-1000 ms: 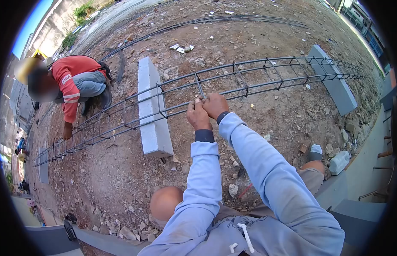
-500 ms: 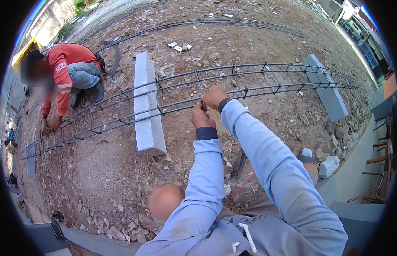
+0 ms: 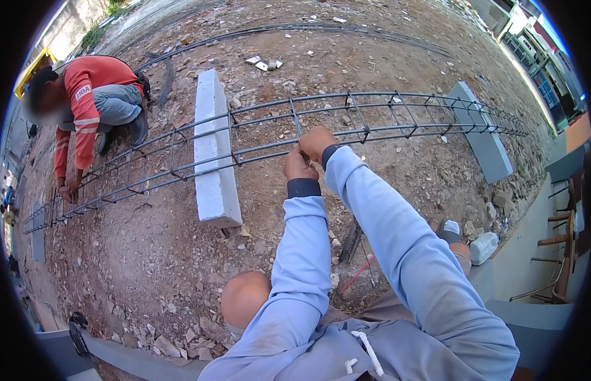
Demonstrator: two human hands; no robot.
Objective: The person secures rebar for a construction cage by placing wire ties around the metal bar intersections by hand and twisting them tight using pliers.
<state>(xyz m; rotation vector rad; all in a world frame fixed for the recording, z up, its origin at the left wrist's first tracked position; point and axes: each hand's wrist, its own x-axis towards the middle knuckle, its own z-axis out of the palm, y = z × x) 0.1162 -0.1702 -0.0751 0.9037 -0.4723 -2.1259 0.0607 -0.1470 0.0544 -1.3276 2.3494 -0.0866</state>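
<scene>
A long steel rebar cage of thin bars and square stirrups stretches from left to right in front of me. At its near lower bar, where a stirrup meets it, my left hand has its fingers pinched together. Close against it, my right hand is closed over the same joint from above and to the right. Whatever the fingertips hold is too small and covered to make out. Under the cage, left of my hands, lies a pale block.
A grey block supports the cage's right part. At the left, a co-worker in a red jacket crouches with hands on the cage. Loose rebar lies beyond on stony ground. A white chunk and wooden chair are at right.
The view has shifted slightly, moving the scene a little left. My hands stay at the same joint with small finger motion. The co-worker's arms have shifted, the hands still at the cage.
</scene>
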